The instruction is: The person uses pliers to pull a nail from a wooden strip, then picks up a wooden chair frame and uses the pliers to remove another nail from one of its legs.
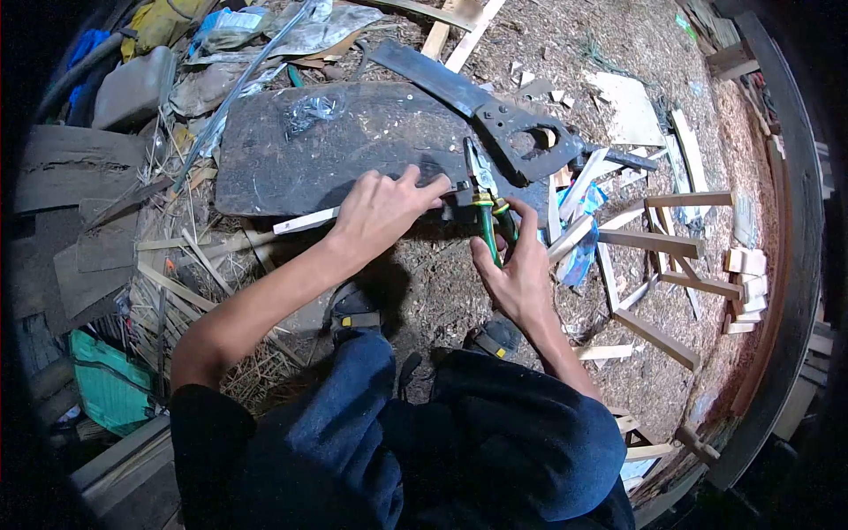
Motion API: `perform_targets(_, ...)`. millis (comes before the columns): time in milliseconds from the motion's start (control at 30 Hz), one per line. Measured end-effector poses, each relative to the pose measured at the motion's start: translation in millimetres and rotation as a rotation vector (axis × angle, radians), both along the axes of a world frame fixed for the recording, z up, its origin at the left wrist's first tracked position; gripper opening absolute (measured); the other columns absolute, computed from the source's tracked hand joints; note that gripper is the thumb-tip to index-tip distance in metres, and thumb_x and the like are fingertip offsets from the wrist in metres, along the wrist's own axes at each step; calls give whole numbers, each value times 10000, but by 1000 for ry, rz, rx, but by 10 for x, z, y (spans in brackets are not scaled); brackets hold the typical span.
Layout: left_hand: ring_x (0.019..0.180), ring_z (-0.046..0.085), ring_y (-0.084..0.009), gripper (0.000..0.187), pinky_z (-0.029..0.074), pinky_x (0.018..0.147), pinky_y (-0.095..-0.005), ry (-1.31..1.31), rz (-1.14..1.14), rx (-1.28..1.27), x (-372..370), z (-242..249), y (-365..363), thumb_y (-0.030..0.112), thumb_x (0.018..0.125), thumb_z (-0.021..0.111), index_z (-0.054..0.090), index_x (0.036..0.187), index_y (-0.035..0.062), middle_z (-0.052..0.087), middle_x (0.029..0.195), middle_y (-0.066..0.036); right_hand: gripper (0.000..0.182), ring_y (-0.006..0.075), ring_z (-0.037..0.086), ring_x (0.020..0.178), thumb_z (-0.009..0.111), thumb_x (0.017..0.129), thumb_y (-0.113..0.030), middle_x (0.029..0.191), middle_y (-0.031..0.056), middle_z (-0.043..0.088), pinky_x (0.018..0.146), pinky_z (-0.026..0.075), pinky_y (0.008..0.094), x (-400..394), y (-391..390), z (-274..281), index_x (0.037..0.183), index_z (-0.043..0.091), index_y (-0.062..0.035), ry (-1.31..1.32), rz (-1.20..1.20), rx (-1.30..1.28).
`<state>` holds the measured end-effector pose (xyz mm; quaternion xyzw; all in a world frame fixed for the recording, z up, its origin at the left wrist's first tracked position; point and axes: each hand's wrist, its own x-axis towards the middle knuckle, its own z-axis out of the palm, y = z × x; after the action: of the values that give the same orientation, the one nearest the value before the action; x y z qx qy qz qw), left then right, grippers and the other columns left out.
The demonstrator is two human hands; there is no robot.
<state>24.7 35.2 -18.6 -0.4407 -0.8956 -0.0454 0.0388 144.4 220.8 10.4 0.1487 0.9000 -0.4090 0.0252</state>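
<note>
My right hand (517,274) is closed round the green-and-yellow handles of a pair of pliers (485,212). The jaws point away from me over the near edge of a dark, worn board (256,168). My left hand (384,212) is closed on a pale wooden strip (305,221), whose far-left end sticks out past the wrist. The middle of the strip is hidden under that hand. Beyond its fingertips, a small dark piece (459,186) reaches up against the pliers. A handsaw (512,132) lies across the right side of the board, and a clump of nails (314,113) rests at its upper left.
A wooden frame with several slats (654,240) lies at the right, near stacked small blocks (747,287). Wood chips cover the ground. At the left are a green container (110,382), dark planks (79,172) and a grey jerrycan (132,88).
</note>
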Motion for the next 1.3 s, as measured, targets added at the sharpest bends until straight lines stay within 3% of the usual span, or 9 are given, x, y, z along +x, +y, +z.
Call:
perform_targets(167, 626, 706, -267, 227, 542, 576, -371, -132, -4, -94, -22, 235, 109, 342, 939, 636, 605, 1025, 134, 667, 657, -90, 689, 441, 703, 874, 701, 878, -298, 982, 300, 685, 761, 553, 493, 10, 38, -24, 1405, 352, -24, -66, -13, -19)
perform_targets(267, 643, 712, -271, 213, 540, 582, -375, -110, 34, -203, 16, 260, 227, 312, 928, 655, 623, 997, 113, 677, 647, -98, 691, 449, 702, 850, 699, 877, -303, 923, 282, 691, 746, 549, 503, 13, 62, -39, 1409, 351, -31, -81, -10, -28)
perform_targets(533, 660, 713, -279, 216, 544, 589, -382, -117, 11, -200, -4, 283, 257, 303, 913, 672, 630, 975, 100, 675, 657, -101, 628, 437, 698, 770, 668, 907, -311, 831, 268, 681, 696, 539, 496, -5, 77, -47, 1370, 366, -14, -108, -5, -160)
perform_targets(733, 678, 714, -289, 240, 544, 591, -391, -98, -3, -214, 3, 278, 240, 311, 911, 672, 617, 1008, 99, 680, 676, -105, 560, 401, 705, 761, 639, 937, -308, 824, 262, 679, 663, 543, 456, -64, 67, -36, 1284, 345, 19, -3, -104, -262)
perform_targets(800, 681, 713, -292, 243, 544, 594, -394, -90, -9, -210, -2, 285, 242, 313, 912, 670, 614, 1013, 99, 682, 682, -109, 533, 428, 710, 773, 627, 943, -299, 856, 314, 678, 675, 549, 474, -53, 47, -120, 1239, 338, 36, -85, -59, -237)
perform_targets(1000, 685, 713, -299, 243, 544, 595, -401, -152, 5, -206, -18, 289, 233, 321, 926, 654, 612, 1015, 99, 681, 681, -112, 544, 417, 712, 769, 628, 947, -302, 835, 315, 674, 694, 545, 474, -78, 116, -12, 1252, 341, 44, -101, -45, -205)
perform_targets(1067, 683, 713, -302, 247, 546, 589, -405, -108, -19, -192, -2, 274, 223, 321, 930, 650, 609, 1020, 95, 682, 682, -114, 541, 396, 705, 741, 630, 948, -307, 814, 295, 673, 688, 537, 461, -47, 118, -67, 1253, 349, 40, 58, -104, -332)
perform_targets(1200, 694, 716, -303, 242, 547, 597, -407, -156, 16, -244, -8, 322, 267, 310, 930, 651, 609, 1023, 91, 684, 690, -121, 527, 372, 704, 781, 640, 941, -291, 866, 294, 677, 724, 525, 465, -59, 122, -214, 1255, 358, 24, -85, 58, -195)
perform_targets(1300, 704, 716, -302, 234, 548, 617, -409, -191, 29, -227, 6, 317, 248, 304, 929, 652, 609, 1020, 92, 686, 699, -123, 535, 376, 707, 789, 643, 938, -295, 864, 288, 679, 736, 525, 470, -88, 205, -52, 1260, 356, 22, -89, 22, -244)
